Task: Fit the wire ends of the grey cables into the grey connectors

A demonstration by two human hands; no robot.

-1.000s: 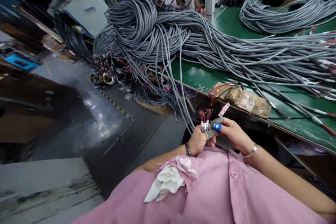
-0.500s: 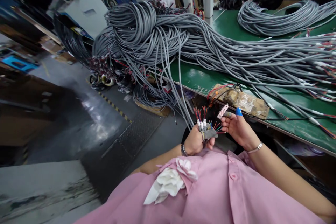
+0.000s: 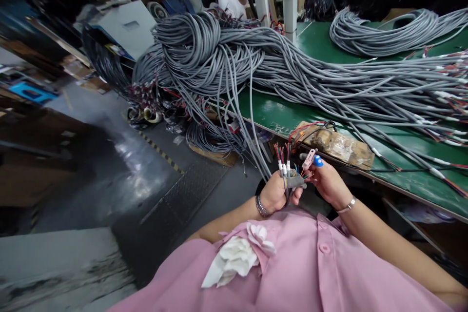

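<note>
Lying at the far left, a blue plastic object (image 3: 32,92) sits beyond the shiny grey floor (image 3: 120,126). Next comes a pale box (image 3: 127,29), with a large heap of grey cables (image 3: 204,58) just beside it, spreading rightward over a green table (image 3: 270,109). Behind the heap is a person in a white top (image 3: 233,2). Several cables drop over the table edge to the left hand (image 3: 275,192), which is clamped around a few cable ends (image 3: 284,170); these stand nearly upright in front of the pink shirt (image 3: 292,258), banded in white, red and dark wires sprouting on top. Thin coloured wires (image 3: 298,171) fan out from that grip towards the right hand (image 3: 327,183). Its fingers are bent together on a pink strip (image 3: 310,158), the thumb capped in blue; whether they also pinch the wires I cannot tell. Farther right, a wooden block (image 3: 334,144) lies along the table edge, and another cable coil (image 3: 387,36) rests behind.
</note>
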